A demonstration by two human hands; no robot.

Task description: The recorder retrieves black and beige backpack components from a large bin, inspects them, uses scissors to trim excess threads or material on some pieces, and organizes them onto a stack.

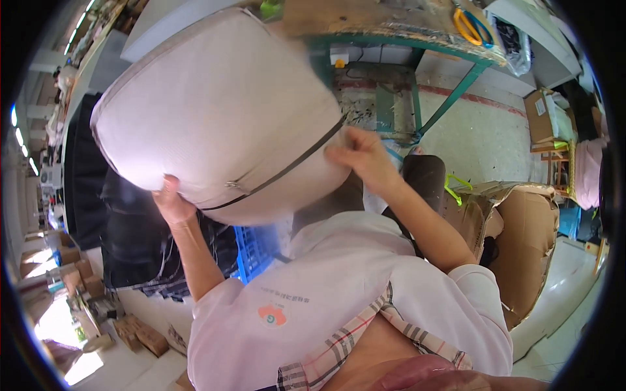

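A large, bulky cover of pale fabric (222, 104) with dark-edged seams fills the space in front of me, raised and tilted. Across its lower part runs a black zip (293, 163), with a small metal puller (233, 185) near the left end. My left hand (175, 201) grips the lower left edge, thumb on the near face and fingers hidden behind. At the right edge, close to the end of the zip, my right hand (366, 159) pinches the fabric between thumb and fingers. Motion blurs the cover's lower rim slightly.
A worn wooden table (391, 23) on a green metal frame (456, 98) stands beyond, with orange-handled scissors (468, 27) on it. Black fabric (134, 241) is heaped at left beside a blue plastic crate (257, 249). An opened cardboard box (525, 247) stands at right.
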